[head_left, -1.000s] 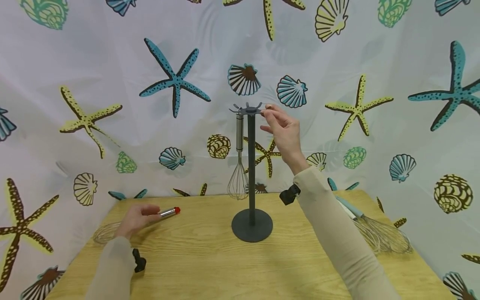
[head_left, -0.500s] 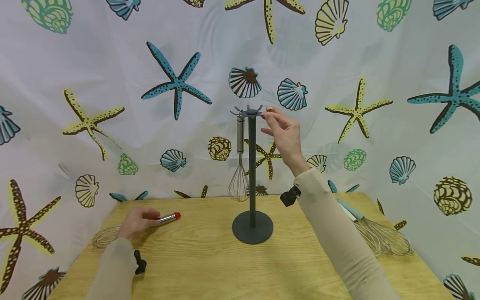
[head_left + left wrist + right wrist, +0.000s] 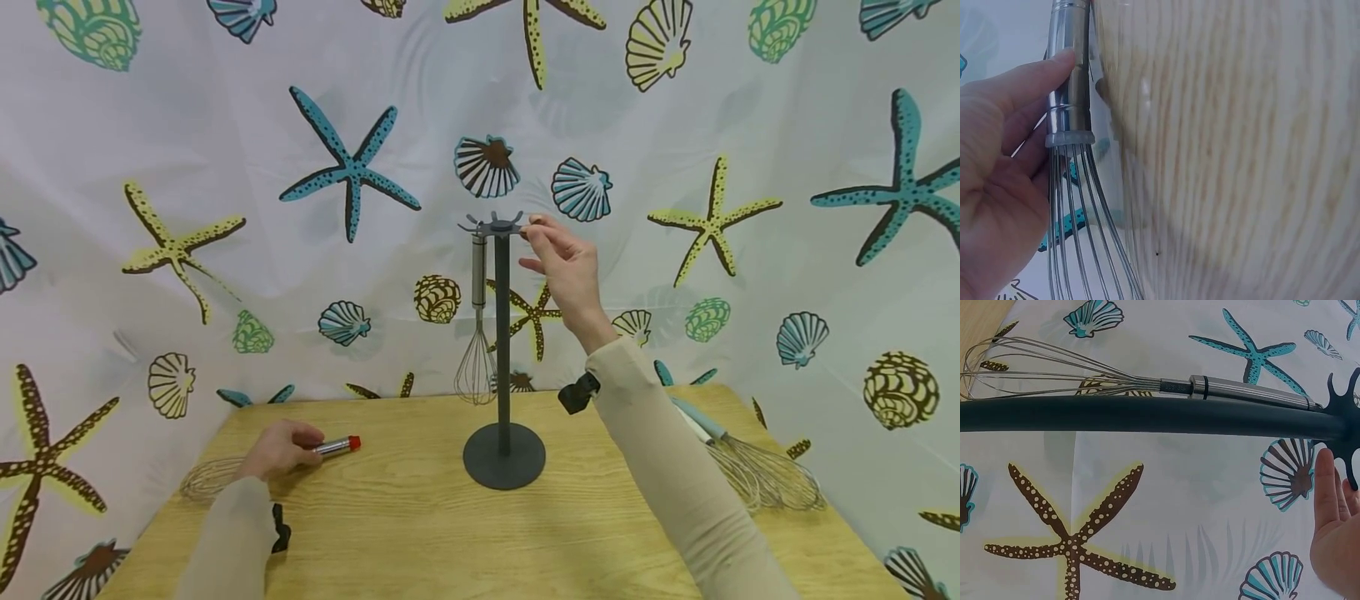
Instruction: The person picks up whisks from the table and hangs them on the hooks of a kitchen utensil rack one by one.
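At the left of the table, my left hand (image 3: 281,450) holds a metal whisk (image 3: 1072,94) with a red-tipped handle. The thumb lies on the handle just above the wires, with fingers behind it. A dark upright utensil stand (image 3: 503,350) with a round base stands mid-table. At its top, the thumb and fingers of my right hand (image 3: 570,271) pinch one of the hooks on the right side. A smaller whisk (image 3: 1241,390) hangs wires down from a hook on the stand's left side, apart from my right hand.
Two more whisks (image 3: 765,475), one with a light blue handle and one with a white handle, lie on the right of the wooden table (image 3: 390,533). A cloth (image 3: 420,67) printed with starfish and shells encloses the back and sides.
My left hand and its whisk have shifted slightly down in the head view, and the red tip has come nearer me. My right hand stays at the top of the stand.
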The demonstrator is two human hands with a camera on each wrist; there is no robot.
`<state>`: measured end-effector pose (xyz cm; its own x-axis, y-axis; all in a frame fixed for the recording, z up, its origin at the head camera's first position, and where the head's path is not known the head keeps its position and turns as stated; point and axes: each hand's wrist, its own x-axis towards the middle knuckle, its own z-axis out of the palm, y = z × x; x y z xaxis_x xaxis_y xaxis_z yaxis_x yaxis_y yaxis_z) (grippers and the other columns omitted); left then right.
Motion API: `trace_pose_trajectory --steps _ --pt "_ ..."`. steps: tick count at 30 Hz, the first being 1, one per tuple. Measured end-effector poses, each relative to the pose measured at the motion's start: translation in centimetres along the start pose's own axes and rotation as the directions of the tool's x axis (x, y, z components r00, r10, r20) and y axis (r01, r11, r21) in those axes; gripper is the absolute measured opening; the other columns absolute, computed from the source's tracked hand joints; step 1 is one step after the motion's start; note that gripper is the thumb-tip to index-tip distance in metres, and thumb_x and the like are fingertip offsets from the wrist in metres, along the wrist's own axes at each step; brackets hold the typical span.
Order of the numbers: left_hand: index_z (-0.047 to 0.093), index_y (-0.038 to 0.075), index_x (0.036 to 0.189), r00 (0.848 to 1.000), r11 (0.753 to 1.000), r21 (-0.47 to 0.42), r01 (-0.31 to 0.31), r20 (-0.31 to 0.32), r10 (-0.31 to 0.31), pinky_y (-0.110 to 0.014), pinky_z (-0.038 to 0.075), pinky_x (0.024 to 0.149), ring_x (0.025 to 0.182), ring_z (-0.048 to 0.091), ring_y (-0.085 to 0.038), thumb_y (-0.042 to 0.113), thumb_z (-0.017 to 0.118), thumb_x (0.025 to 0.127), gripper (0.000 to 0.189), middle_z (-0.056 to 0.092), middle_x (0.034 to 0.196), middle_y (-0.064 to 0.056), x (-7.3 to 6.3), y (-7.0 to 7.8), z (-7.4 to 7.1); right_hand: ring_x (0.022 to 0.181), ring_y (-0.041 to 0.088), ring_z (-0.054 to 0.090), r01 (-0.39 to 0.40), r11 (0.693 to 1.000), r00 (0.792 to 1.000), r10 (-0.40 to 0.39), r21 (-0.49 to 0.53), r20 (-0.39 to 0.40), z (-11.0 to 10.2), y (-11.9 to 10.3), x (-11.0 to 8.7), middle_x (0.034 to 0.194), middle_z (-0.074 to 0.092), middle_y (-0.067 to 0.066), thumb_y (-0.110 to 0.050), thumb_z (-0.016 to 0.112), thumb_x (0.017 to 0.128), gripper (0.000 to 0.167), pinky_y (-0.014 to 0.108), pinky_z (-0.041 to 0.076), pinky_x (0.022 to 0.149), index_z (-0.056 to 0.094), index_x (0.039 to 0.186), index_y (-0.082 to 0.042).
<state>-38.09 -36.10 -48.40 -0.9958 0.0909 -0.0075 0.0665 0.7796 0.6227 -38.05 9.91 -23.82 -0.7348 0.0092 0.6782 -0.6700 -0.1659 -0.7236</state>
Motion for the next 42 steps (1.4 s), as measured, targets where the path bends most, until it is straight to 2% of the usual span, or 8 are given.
trace_pose_trajectory --steps 5,12,18,23,29,35,42 --pt "0.067 -0.005 0.119 1.000 1.000 0.020 -0.006 0.003 0.006 -0.049 0.052 0.089 0.101 0.065 -0.030 0.007 0.077 0.083 0.039 0.070 0.112 -0.020 0.0 0.0 0.1 0.121 0.021 0.059 -0.003 1.000 1.000 0.003 -0.001 0.001 0.0 0.0 -0.1 0.140 0.056 0.010 -0.014 0.059 0.098 0.034 0.031 0.059 0.082 0.064 0.119 0.012" --pt "0.067 -0.006 0.116 0.999 0.996 0.076 -0.050 0.023 0.048 -0.047 0.054 0.084 0.097 0.066 -0.030 0.007 0.077 0.083 0.037 0.070 0.109 -0.020 0.0 0.6 -0.1 0.121 0.021 0.059 0.001 1.000 1.000 -0.001 -0.003 0.004 0.0 -0.1 0.0 0.140 0.056 0.009 -0.015 0.060 0.098 0.034 0.031 0.059 0.082 0.065 0.119 0.011" --pt "0.070 -0.005 0.109 0.998 0.995 0.077 -0.057 0.036 0.055 -0.046 0.054 0.082 0.094 0.066 -0.026 0.001 0.078 0.078 0.033 0.072 0.103 -0.017 0.2 1.0 -0.1 0.118 0.020 0.060 0.000 1.000 1.000 0.000 0.004 0.003 -0.2 -0.1 0.0 0.141 0.055 0.014 -0.014 0.059 0.098 0.033 0.030 0.059 0.081 0.064 0.118 0.012" --pt "0.070 -0.002 0.115 0.998 0.997 0.054 -0.059 0.021 0.057 -0.047 0.053 0.085 0.097 0.065 -0.025 0.006 0.077 0.082 0.034 0.071 0.108 -0.016 0.2 0.9 0.1 0.116 0.020 0.061 0.003 1.000 1.000 -0.003 0.017 0.010 -0.2 0.0 0.0 0.143 0.051 0.020 -0.013 0.059 0.098 0.034 0.030 0.059 0.080 0.063 0.119 0.014" --pt "0.069 0.001 0.120 0.991 0.992 -0.017 -0.128 -0.045 0.127 -0.045 0.054 0.084 0.100 0.066 -0.027 0.012 0.074 0.087 0.036 0.071 0.113 -0.018 0.1 2.2 -0.4 0.118 0.021 0.060 -0.004 1.000 1.000 0.004 0.002 0.001 -0.1 -0.1 0.1 0.143 0.052 0.017 -0.015 0.060 0.098 0.035 0.029 0.059 0.080 0.064 0.119 0.013" --pt "0.068 0.006 0.125 0.983 0.983 -0.087 -0.160 -0.109 0.150 -0.035 0.054 0.080 0.103 0.063 -0.025 0.017 0.072 0.090 0.037 0.067 0.121 -0.017 -0.3 4.1 -1.1 0.119 0.022 0.059 0.004 1.000 1.000 -0.004 0.006 0.003 0.0 -0.2 0.1 0.144 0.051 0.019 -0.014 0.060 0.098 0.033 0.028 0.059 0.079 0.064 0.118 0.012" --pt "0.064 0.008 0.129 0.966 0.962 -0.174 -0.212 -0.189 0.178 -0.027 0.053 0.075 0.100 0.065 -0.023 0.016 0.069 0.093 0.038 0.068 0.121 -0.017 -0.7 6.6 -0.4 0.116 0.020 0.061 0.002 1.000 1.000 -0.002 -0.001 0.007 0.0 -0.1 0.0 0.144 0.051 0.019 -0.014 0.060 0.098 0.033 0.028 0.059 0.079 0.064 0.118 0.012"
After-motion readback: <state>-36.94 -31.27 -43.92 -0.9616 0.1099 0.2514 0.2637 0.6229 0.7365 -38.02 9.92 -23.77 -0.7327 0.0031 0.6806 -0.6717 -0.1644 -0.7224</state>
